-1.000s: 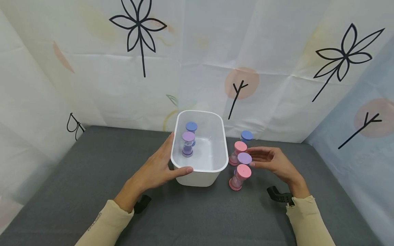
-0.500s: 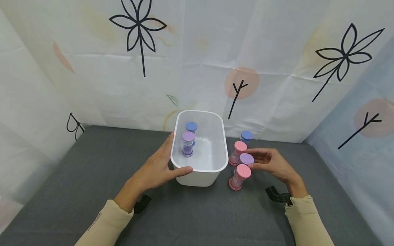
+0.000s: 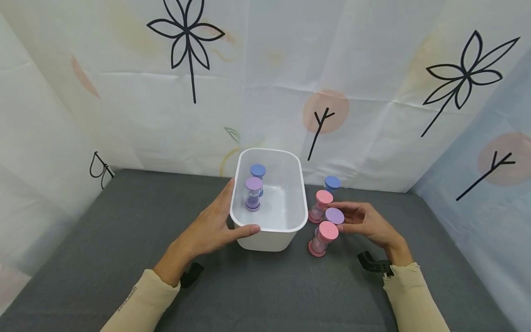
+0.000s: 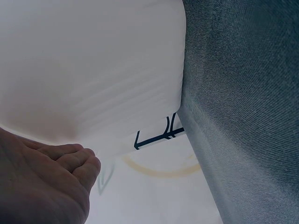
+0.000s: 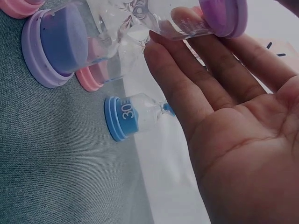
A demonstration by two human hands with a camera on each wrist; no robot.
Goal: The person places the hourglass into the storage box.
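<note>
My left hand (image 3: 215, 226) rests against the near left corner of a white plastic bin (image 3: 268, 240), its straight thumb along the front rim. In the left wrist view the fingers (image 4: 77, 161) touch the bin wall (image 4: 93, 70). My right hand (image 3: 371, 226) pinches a purple hourglass (image 3: 334, 215) between thumb and fingers; it leans toward the hand. Its purple base (image 5: 46, 46) appears at or near the cloth in the right wrist view. Close around it stand a near pink hourglass (image 3: 323, 238), a second pink hourglass (image 3: 321, 205) and a blue hourglass (image 3: 332, 183).
Inside the bin, a purple hourglass (image 3: 253, 193) and a blue hourglass (image 3: 258, 171) stand upright by the left wall. Dark grey cloth (image 3: 265, 295) covers the table. A printed white curtain (image 3: 274, 115) hangs behind the bin, with side curtains at left and right.
The purple hourglass's top has tipped slightly right, toward my right hand, which has shifted a little nearer. The left hand and bin have stayed in place.
</note>
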